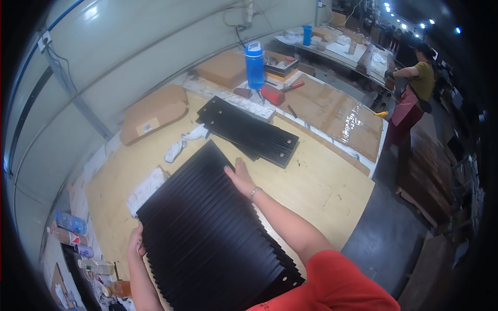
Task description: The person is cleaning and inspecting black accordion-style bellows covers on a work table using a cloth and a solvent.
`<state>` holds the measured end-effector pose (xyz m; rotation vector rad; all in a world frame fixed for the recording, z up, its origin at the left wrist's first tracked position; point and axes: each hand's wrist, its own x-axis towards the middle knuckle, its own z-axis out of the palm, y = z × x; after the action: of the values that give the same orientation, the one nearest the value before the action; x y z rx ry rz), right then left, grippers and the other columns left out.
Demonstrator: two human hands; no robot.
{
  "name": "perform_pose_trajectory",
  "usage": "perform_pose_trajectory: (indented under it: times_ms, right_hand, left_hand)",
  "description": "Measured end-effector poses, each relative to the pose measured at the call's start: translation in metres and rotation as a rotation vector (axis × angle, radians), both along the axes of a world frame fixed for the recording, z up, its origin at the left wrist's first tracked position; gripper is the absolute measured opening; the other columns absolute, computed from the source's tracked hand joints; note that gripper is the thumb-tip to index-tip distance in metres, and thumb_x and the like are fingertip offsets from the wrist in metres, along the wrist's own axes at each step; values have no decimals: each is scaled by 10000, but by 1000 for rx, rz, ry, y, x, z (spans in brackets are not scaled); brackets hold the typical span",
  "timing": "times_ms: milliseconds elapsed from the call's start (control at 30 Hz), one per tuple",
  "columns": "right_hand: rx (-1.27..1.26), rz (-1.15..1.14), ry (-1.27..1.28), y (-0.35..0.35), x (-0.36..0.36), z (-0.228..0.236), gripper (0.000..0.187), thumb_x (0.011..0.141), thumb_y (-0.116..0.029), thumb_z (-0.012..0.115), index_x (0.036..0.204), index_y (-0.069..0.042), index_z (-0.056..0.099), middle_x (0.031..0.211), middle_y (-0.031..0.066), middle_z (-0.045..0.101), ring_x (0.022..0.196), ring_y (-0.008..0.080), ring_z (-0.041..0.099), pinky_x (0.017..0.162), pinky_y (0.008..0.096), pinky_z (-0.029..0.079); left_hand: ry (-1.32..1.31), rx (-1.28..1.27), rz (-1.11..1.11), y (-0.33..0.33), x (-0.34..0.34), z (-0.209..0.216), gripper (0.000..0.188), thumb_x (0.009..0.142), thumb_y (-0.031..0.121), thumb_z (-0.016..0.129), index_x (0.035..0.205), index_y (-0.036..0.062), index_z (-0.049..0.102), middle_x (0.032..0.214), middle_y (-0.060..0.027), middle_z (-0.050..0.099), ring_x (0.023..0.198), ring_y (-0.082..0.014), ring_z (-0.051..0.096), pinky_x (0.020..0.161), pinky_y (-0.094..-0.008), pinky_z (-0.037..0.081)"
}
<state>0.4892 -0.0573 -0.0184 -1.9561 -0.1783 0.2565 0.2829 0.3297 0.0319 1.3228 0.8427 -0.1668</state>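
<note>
A large black pleated bellows cover (199,223) lies at a slant in front of me, its folds running across it and its near end against my red shirt. My left hand (136,242) grips its left edge, the fingers partly hidden behind the folds. Along the far right edge my right hand (240,179) holds the cover, thumb on the side and fingers pointing away. Just beyond lie flat black bellows strips (249,129) with metal rivets, stacked askew. A crumpled white cloth or glove (187,142) sits beside them.
The plywood board (332,194) bears the work. Around it are a cardboard piece (154,115), a blue bottle (254,66), a red mallet (273,94) and a taped carton (337,116). Bottles (71,223) line the left. A co-worker (415,93) stands at the back right.
</note>
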Motion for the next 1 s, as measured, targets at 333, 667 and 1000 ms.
perform_pose_trajectory:
  times_ms: [333, 667, 1000]
  right_hand:
    - [-69, 91, -16, 20, 4, -15, 1050, 899, -686, 434, 1506, 95, 80, 1600, 257, 27, 1503, 321, 3, 1217, 383, 70]
    - [279, 120, 215, -119, -134, -1, 879, 981, -552, 388, 1533, 28, 24, 1621, 193, -31, 1505, 263, -63, 1210, 348, 13]
    - [141, 120, 98, -72, -215, -30, 888, 969, -511, 450, 1512, 80, 69, 1605, 244, 21, 1505, 308, -13, 1215, 354, 50]
  left_hand:
    - [-62, -92, -105, 18, -2, -8, 547, 996, 480, 456, 1282, 27, 569, 1207, -128, 652, 1068, -246, 632, 910, -400, 513]
    - [-274, -122, -28, 2, -174, -33, 811, 987, 618, 346, 1492, -15, 299, 1555, -133, 321, 1396, -257, 359, 1162, -368, 257]
    - [-229, -202, 132, -55, -194, -31, 554, 991, 442, 517, 1332, 5, 521, 1248, -123, 627, 1081, -246, 631, 927, -363, 523]
